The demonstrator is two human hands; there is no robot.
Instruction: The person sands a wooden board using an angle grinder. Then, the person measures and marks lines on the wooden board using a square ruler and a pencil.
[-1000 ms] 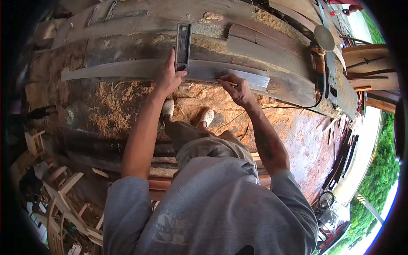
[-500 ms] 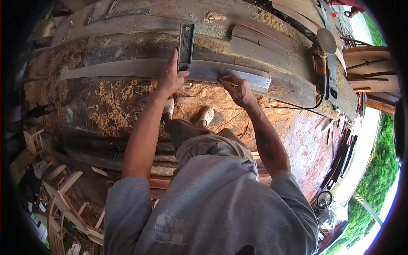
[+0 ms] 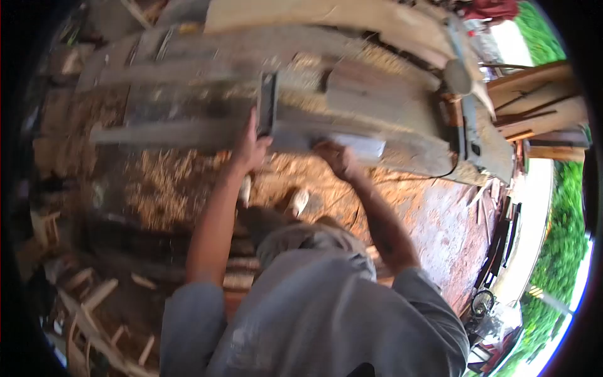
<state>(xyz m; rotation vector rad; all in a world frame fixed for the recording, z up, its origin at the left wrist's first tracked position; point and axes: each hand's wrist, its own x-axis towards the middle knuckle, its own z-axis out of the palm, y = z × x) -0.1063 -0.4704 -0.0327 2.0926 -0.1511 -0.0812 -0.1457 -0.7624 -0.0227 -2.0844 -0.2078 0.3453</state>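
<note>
The frame is smeared by motion. My left hand (image 3: 251,152) grips the lower end of a try square's dark stock (image 3: 268,103), index finger stretched along its side. Rightward from there runs the square's metal blade (image 3: 367,144), lying along a long, narrow wooden board (image 3: 163,133) on the workbench. My right hand (image 3: 339,160) is closed at the blade's near edge. The pencil in its fingers shows in the earlier picture but is too blurred to make out here.
A power tool with a round disc (image 3: 458,78) rests at the bench's right end, its cord trailing along the front edge. Wood shavings (image 3: 157,188) cover the floor. Curved planks (image 3: 534,94) lie at right, wooden frames (image 3: 94,314) at lower left.
The whole view has shifted, so the bench and both hands sit lower in the picture, and it has blurred. Both hands keep nearly the same places on the square.
</note>
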